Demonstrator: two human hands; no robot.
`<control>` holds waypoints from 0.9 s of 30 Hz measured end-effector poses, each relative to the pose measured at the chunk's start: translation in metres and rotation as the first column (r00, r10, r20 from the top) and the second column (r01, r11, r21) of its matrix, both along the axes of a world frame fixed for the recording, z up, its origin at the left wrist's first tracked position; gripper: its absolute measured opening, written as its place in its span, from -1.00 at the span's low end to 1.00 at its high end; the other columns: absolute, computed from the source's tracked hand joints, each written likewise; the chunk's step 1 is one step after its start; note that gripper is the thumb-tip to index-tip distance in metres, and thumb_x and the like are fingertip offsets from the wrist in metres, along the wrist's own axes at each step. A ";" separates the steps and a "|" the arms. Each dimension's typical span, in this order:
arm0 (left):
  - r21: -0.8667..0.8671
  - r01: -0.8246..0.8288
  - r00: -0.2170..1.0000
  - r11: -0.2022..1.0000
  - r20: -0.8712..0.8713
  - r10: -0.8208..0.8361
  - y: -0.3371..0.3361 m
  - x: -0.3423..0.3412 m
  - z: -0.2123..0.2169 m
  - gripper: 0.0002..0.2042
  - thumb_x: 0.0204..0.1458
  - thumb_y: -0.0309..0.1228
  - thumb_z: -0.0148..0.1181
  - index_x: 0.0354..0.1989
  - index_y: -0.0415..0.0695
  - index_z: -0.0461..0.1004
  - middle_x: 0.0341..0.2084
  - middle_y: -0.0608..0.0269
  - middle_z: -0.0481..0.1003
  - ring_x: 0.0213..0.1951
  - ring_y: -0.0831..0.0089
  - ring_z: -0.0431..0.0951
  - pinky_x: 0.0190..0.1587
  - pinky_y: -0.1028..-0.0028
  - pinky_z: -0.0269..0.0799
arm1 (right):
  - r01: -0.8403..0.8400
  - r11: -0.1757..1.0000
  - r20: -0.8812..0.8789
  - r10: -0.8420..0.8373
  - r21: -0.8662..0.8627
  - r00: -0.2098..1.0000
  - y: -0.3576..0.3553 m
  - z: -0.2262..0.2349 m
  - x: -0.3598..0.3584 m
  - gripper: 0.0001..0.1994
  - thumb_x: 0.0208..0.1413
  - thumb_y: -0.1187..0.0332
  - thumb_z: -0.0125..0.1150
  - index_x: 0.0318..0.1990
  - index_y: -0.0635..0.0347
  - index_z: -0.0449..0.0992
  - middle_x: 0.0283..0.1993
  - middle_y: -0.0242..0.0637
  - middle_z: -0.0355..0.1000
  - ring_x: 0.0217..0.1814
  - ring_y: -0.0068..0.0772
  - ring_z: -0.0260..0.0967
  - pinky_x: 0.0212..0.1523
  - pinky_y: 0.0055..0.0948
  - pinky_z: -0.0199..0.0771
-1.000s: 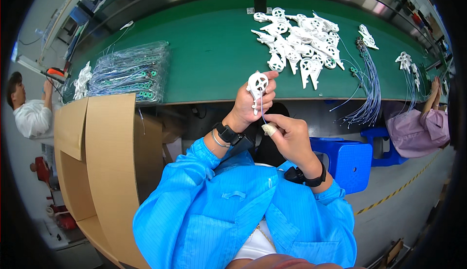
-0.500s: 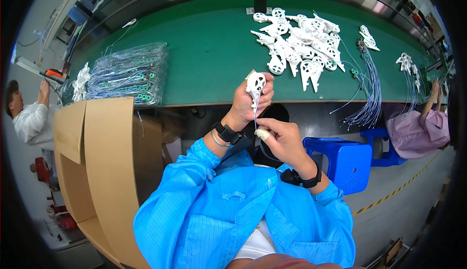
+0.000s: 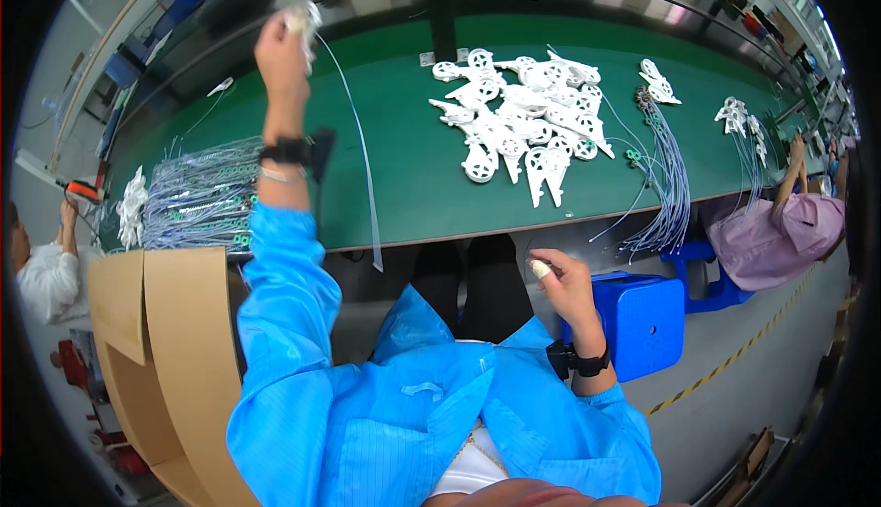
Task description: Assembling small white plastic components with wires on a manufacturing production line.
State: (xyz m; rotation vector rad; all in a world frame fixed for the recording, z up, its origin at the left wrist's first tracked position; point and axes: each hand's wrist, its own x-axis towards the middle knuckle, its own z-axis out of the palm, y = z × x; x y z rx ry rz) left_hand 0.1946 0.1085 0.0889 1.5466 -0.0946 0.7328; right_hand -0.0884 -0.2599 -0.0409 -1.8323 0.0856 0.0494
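My left hand [image 3: 283,53] is raised over the far left part of the green table, closed round a white plastic piece [image 3: 310,22]. The piece is blurred and partly hidden by my fingers. From it a long pale cable [image 3: 359,131] trails down past the table's front edge. My right hand [image 3: 571,289] hangs in front of the table, beside a blue stool [image 3: 640,323]. Its fingers are curled in, one tip wears a cream cover, and nothing shows in them. A heap of white plastic pieces with spoked round ends [image 3: 528,117] lies on the table.
Bagged cables with green connectors [image 3: 202,195] lie at the table's left, behind an open cardboard box [image 3: 188,351]. A bundle of blue-white cables [image 3: 674,177] hangs over the front edge at right. A dark post [image 3: 439,11] stands at the back. People work on both sides.
My left hand has moved up and to the left with the white piece, its cable trailing. My right hand has let go of the cable and shifted slightly right and down.
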 end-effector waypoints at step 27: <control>0.812 0.375 0.905 0.448 -0.216 -0.366 -0.184 0.004 -0.093 -0.70 -0.09 -0.52 0.11 -0.13 -0.06 0.53 -0.36 0.11 0.55 -0.41 0.23 0.54 -0.31 0.39 0.44 | 0.359 0.414 0.420 0.063 -0.837 0.905 -0.152 0.010 0.147 -0.81 -0.20 0.50 0.25 -0.33 0.21 0.49 -0.37 -0.11 0.36 -0.38 -0.03 0.40 -0.37 -0.16 0.41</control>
